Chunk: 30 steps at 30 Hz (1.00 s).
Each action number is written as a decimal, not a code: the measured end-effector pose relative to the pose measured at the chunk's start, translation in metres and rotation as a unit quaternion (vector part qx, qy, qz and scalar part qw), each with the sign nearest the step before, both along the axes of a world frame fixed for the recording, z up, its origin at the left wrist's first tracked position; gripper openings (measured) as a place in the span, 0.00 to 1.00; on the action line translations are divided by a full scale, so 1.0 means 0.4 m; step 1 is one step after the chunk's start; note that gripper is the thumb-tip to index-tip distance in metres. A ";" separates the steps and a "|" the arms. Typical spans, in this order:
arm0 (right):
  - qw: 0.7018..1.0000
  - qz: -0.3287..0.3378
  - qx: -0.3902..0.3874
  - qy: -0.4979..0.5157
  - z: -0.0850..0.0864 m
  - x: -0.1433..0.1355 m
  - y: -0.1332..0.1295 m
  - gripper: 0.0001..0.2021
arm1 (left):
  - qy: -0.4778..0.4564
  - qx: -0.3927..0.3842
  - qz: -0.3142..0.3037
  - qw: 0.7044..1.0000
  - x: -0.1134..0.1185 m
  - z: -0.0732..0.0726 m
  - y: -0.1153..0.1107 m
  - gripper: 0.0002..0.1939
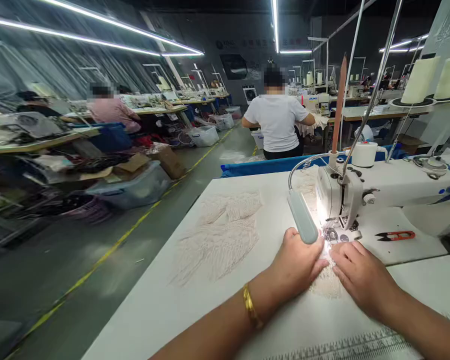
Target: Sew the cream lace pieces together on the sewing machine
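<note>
A piece of cream lace fabric (326, 285) lies under the needle area of a white sewing machine (397, 182). Close to the presser foot, my left hand (300, 257) grips the lace from the left, thumb toward the right hand. Opposite it, my right hand (363, 275) has its fingers bent together on the same lace. The fingertips of both hands nearly meet in the lamp's glare, so the exact fabric edge there is washed out. A grey lamp head (303, 217) on a bendable neck hangs just above my left fingers.
More lace pieces (225, 230) lie on the white table (135, 320) to the left. Orange thread snips (395, 235) rest on the machine bed at right. A printed ruler scale (352, 347) runs along the near edge. Ahead, a person in a white shirt (275, 122) sits at another machine.
</note>
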State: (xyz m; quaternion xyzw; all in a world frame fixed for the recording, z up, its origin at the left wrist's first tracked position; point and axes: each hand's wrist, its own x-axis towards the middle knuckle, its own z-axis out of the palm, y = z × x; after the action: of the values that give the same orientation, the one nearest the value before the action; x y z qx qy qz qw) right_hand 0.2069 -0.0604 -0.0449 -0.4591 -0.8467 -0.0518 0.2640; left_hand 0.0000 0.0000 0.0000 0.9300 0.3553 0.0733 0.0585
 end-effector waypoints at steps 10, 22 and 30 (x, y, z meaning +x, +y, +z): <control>1.000 -0.001 0.005 0.012 0.008 -0.004 -0.002 0.10 | -0.021 0.003 -0.009 1.000 0.008 -0.009 0.002 0.13; 1.000 -0.008 0.003 0.010 0.005 -0.003 -0.003 0.08 | -0.043 0.013 -0.014 0.999 0.004 -0.019 0.005 0.11; 1.000 -0.019 -0.020 0.000 -0.003 0.003 0.002 0.10 | -0.069 0.056 -0.022 0.996 -0.006 -0.012 0.006 0.08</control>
State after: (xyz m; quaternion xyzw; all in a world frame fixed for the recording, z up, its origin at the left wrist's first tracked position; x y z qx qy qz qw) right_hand 0.2082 -0.0595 -0.0463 -0.4801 -0.8389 -0.0395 0.2535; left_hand -0.0025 0.0024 -0.0049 0.9321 0.3255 0.1554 0.0322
